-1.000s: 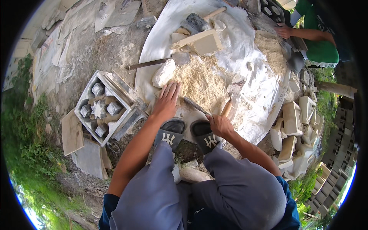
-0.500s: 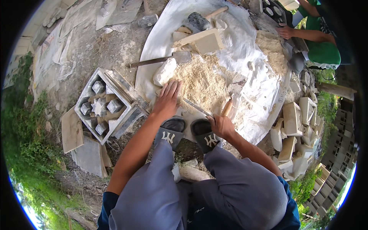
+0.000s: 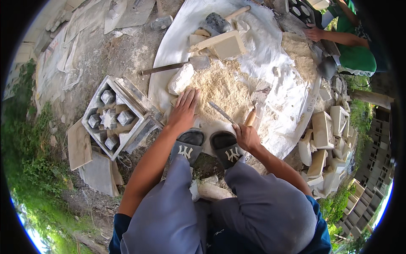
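Note:
My left hand (image 3: 186,103) lies flat with its fingers stretched out, at the left edge of a heap of pale sandy grit (image 3: 222,89). Just beyond its fingertips is a white rough stone (image 3: 181,79). What lies under the palm is mostly hidden. My right hand (image 3: 247,137) is closed round a slim grey metal tool (image 3: 220,111), whose narrow end points up and left over the grit. Beside that hand a wooden tool handle (image 3: 251,117) rests on the white sheet (image 3: 292,127); I cannot tell whether the fingers touch it.
A flat-bladed tool (image 3: 199,63), a pale slab (image 3: 228,45) and a dark-headed mallet (image 3: 218,23) lie farther off. At left stands a square mould (image 3: 96,136) with a star-shaped centre. Cut blocks (image 3: 322,131) are piled at right. Another person's hand (image 3: 314,34) is at upper right.
The slim metal tool in my right hand has swung slightly, its end now farther away and a little to the right. My left hand has stayed in place.

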Available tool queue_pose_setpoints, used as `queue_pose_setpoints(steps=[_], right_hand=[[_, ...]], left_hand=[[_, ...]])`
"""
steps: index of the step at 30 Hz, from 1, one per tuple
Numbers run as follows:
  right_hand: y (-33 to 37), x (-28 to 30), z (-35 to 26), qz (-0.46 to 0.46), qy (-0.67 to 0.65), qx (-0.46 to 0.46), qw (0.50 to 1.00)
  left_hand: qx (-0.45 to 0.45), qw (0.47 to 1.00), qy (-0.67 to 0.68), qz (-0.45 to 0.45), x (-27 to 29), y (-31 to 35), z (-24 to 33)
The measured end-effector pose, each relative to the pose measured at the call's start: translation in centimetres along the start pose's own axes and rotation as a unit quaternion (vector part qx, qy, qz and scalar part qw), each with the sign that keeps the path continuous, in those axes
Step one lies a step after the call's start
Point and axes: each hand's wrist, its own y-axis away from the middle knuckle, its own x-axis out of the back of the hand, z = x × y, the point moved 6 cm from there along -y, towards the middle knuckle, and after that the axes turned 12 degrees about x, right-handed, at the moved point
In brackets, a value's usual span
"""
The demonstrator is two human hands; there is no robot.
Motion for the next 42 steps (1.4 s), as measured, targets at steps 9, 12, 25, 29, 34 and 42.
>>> queue_pose_setpoints(steps=[9,12,25,29,34,42], right_hand=[[-0.6,-0.1,-0.4,-0.012,0.009,-0.044,0.999],[-0.7,0.6,-0.5,0.046,-0.046,-0.028,0.997],[-2.5,0.4,-0.1,-0.029,0.005,-0.077,0.997],[-1.6,0.7,-1.1,0.046,-0.028,-0.01,0.999],[-3.2,0.0,-0.8,-0.053,0.037,-0.048,0.997],[-3.3,-0.7,-0.1,-0.028,0.026,-0.063,0.997]], left_hand=[[-0.001,1.0,0.002,-0.002,-0.2,-0.1,0.0],[-0.011,1.0,-0.011,0.01,-0.2,0.0,0.3],[0.008,1.0,0.016,-0.006,-0.3,0.3,-0.1],[-0.009,1.0,0.008,0.012,-0.4,0.1,-0.1],[0.007,1.0,0.004,-0.014,-0.4,0.2,-0.1],[-0.002,1.0,0.01,0.001,-0.1,0.2,0.4]])
